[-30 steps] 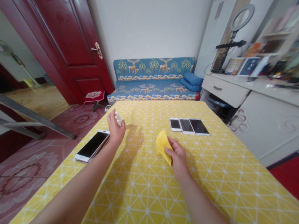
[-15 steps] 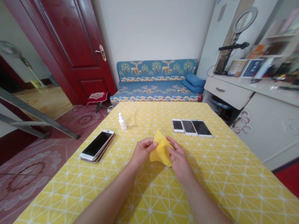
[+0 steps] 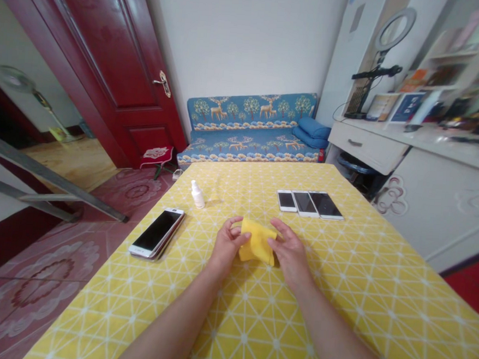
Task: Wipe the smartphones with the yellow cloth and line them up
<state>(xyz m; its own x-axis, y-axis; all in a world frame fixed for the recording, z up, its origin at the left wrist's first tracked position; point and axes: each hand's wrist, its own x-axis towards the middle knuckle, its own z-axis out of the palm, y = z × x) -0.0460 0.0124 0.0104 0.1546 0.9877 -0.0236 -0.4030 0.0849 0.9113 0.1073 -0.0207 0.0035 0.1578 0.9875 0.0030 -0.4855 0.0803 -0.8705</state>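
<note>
A small yellow cloth (image 3: pixel 257 243) is stretched between my two hands, a little above the middle of the table. My left hand (image 3: pixel 227 244) pinches its left edge, thumb in front. At the cloth's right edge is my right hand (image 3: pixel 293 254), its thumb pressed on the cloth and its index finger raised behind. Beyond my right hand three phones (image 3: pixel 305 203) lie side by side, screens up. A white spray bottle (image 3: pixel 197 194) stands upright past my left hand. Nearer the table's left edge lies a stack of phones (image 3: pixel 157 233), with a white-framed one on top.
The table wears a yellow cover (image 3: pixel 249 322) with white lines. Past its far edge is a blue patterned sofa (image 3: pixel 247 125). A white cabinet (image 3: pixel 439 188) stands close on the right, and a metal frame (image 3: pixel 58 189) is on the left beside a small red stool (image 3: pixel 158 154).
The cloth's raised peak has come down, and it now spreads flatter and squarer between my hands. My right hand has shifted slightly to the right.
</note>
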